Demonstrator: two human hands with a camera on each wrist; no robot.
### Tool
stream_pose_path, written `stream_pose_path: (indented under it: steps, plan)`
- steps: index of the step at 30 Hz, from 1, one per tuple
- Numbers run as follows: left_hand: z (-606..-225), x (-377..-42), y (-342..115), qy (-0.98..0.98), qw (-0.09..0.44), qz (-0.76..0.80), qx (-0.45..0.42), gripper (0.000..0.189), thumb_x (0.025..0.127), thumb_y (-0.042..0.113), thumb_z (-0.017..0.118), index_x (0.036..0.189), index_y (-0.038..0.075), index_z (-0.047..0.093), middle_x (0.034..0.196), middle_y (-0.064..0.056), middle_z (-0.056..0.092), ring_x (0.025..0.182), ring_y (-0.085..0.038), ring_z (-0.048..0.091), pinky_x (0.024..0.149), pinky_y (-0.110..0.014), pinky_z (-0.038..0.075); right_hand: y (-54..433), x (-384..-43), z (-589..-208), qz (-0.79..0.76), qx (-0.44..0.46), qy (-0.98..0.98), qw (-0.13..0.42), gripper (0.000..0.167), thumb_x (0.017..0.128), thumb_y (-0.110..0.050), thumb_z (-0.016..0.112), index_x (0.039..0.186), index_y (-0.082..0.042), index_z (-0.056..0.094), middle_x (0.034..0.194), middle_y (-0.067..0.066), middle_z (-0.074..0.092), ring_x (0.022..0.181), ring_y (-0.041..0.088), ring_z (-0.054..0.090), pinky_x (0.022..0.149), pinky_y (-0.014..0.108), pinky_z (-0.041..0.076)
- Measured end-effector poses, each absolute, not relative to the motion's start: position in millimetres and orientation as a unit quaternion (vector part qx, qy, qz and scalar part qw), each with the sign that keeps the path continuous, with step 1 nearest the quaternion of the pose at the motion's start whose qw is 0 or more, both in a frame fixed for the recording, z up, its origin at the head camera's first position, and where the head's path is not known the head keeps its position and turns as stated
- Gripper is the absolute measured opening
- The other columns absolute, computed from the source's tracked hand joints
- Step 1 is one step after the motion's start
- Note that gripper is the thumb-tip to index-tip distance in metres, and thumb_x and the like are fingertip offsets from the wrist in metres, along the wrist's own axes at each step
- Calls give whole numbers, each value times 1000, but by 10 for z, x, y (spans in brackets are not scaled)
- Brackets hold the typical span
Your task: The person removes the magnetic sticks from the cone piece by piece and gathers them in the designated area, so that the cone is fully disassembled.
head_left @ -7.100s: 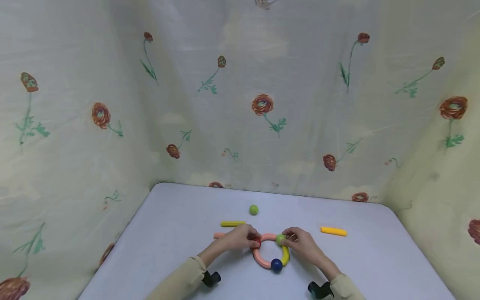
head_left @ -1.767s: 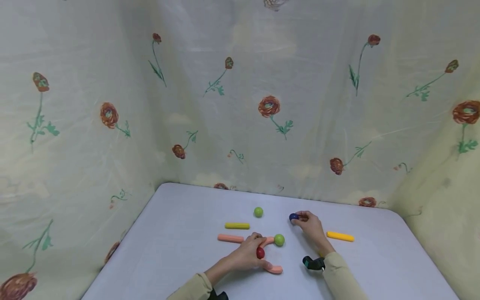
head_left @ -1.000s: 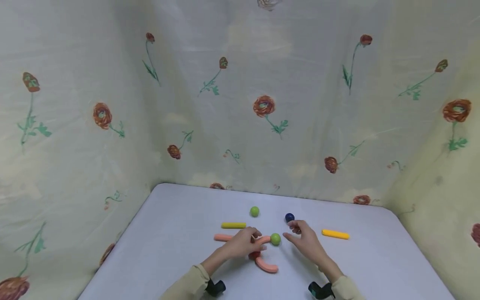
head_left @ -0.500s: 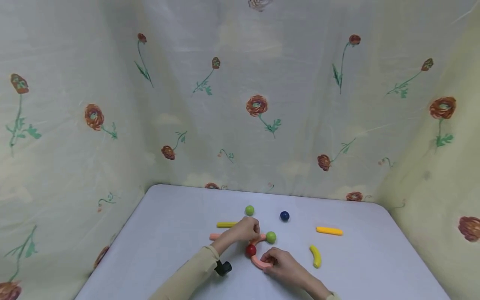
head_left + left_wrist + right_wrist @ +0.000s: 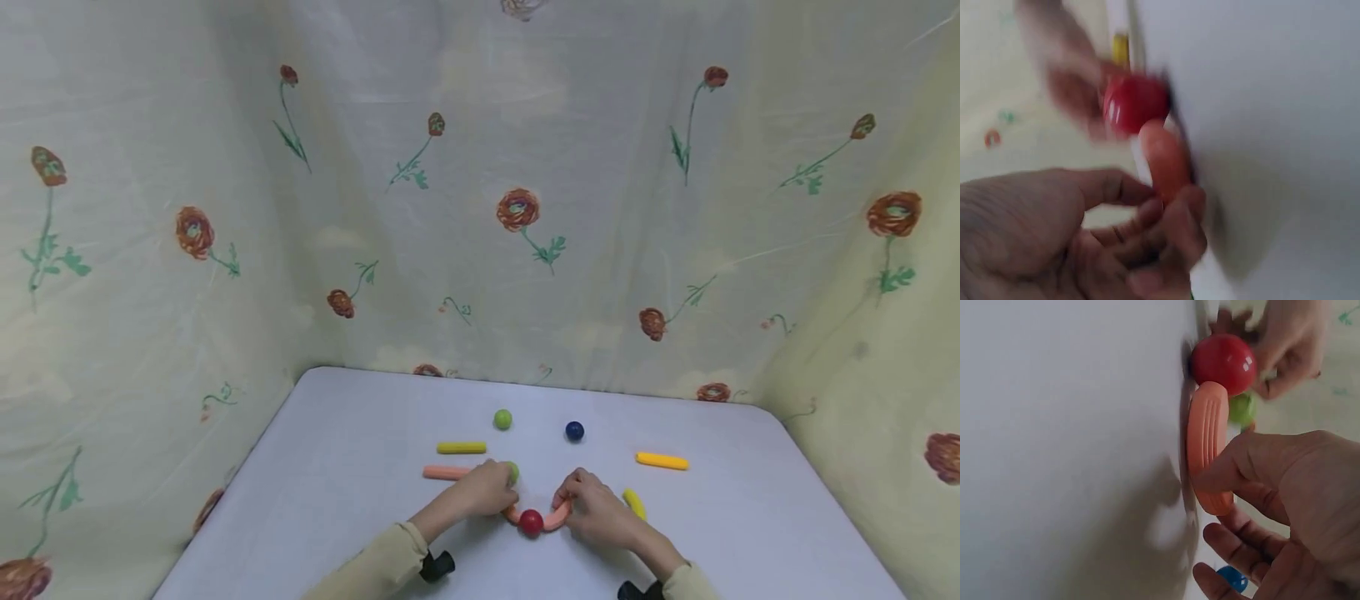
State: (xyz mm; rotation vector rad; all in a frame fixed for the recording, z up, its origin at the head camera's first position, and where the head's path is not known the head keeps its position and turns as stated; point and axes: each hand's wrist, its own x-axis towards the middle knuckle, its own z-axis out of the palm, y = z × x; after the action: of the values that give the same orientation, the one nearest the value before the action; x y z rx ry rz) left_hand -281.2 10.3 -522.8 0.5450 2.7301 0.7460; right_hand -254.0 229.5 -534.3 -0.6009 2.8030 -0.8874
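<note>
A red ball (image 5: pixel 531 523) sits between two curved pink rods, one on each side, forming a U-shaped chain low over the white table. My left hand (image 5: pixel 487 490) pinches the left curved rod (image 5: pixel 1166 159) between thumb and fingers. On the opposite side, my right hand (image 5: pixel 596 510) pinches the right curved rod (image 5: pixel 1209 431), whose grooved side faces the right wrist camera. A green ball (image 5: pixel 513 473) shows just beyond my left hand, partly hidden by it. The left wrist view is blurred.
A yellow curved rod (image 5: pixel 635 503) lies right of my right hand. Farther back are a dark blue ball (image 5: pixel 574 431), another green ball (image 5: pixel 503 418), an orange-yellow straight rod (image 5: pixel 662 461), an olive-yellow rod (image 5: pixel 462 447) and a pink straight rod (image 5: pixel 446 472).
The ring has come apart: the blue ball now lies at the back and the yellow curved rod to the right. The pink chain has turned, bringing the red ball to the near side.
</note>
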Motion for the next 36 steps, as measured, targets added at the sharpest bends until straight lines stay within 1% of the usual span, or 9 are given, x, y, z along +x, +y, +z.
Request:
stream_pose_path:
  steps: [2,6,9,14,18,20,24,29,36]
  plan:
    - [-5249,-2669,143,950,98,230,186,19,88,16,63,73,6,59,63,-1,48,50,-10,42,44,-23,34,2326,-2611,-5359,-286,-202,935,48,23,76,2,69,85,-19,66,98,-2,51,92,15,47,82,36,41]
    - [-5269,-2488,206,963,48,196,177,21,88,19,64,76,1,64,65,-2,49,53,-11,42,45,-24,37,2342,-2723,-5402,-293,-214,932,28,25,75,8,63,84,-15,66,95,-1,51,88,14,46,79,30,43]
    - [-5273,-2467,241,964,51,204,163,19,87,18,65,78,1,65,64,-1,49,54,-11,42,46,-24,37,2366,-2768,-5417,-300,-215,929,33,23,77,8,63,84,-14,66,95,0,51,87,14,47,78,26,44]
    - [-5234,-2502,202,951,74,252,165,17,85,14,65,72,5,62,58,3,47,50,-9,41,44,-23,33,2353,-2769,-5422,-344,-169,923,30,26,78,7,63,97,-11,67,102,4,56,91,16,51,80,29,46]
    - [-5193,-2634,157,905,89,351,223,10,87,12,67,78,9,63,60,7,53,52,-4,46,45,-20,36,2287,-2729,-5383,-432,-31,902,-6,32,83,-2,65,114,-4,59,109,12,58,95,21,55,80,30,48]
    - [-5205,-2712,147,873,105,400,258,6,85,9,69,90,8,66,73,4,62,63,-3,53,54,-18,43,2246,-2705,-5354,-474,45,879,-15,39,85,-15,70,118,-1,54,109,15,57,95,23,55,77,28,49]
    - [-5310,-2787,138,833,158,452,276,31,78,3,75,108,8,68,99,0,68,86,-5,60,74,-19,50,2159,-2635,-5341,-497,131,858,-5,55,83,-30,74,120,2,49,106,17,55,90,23,54,69,25,45]
    - [-5396,-2769,138,822,189,468,264,31,79,8,77,109,10,69,97,1,68,86,-5,63,76,-19,51,2087,-2558,-5388,-479,137,867,3,53,79,-24,76,116,5,50,102,17,55,81,21,55,64,24,44]
    - [-5436,-2747,114,814,193,466,286,26,82,10,76,107,12,70,93,8,68,79,1,61,72,-16,51,2068,-2531,-5449,-462,138,876,17,45,79,-13,74,114,5,51,97,15,57,83,22,53,66,26,46]
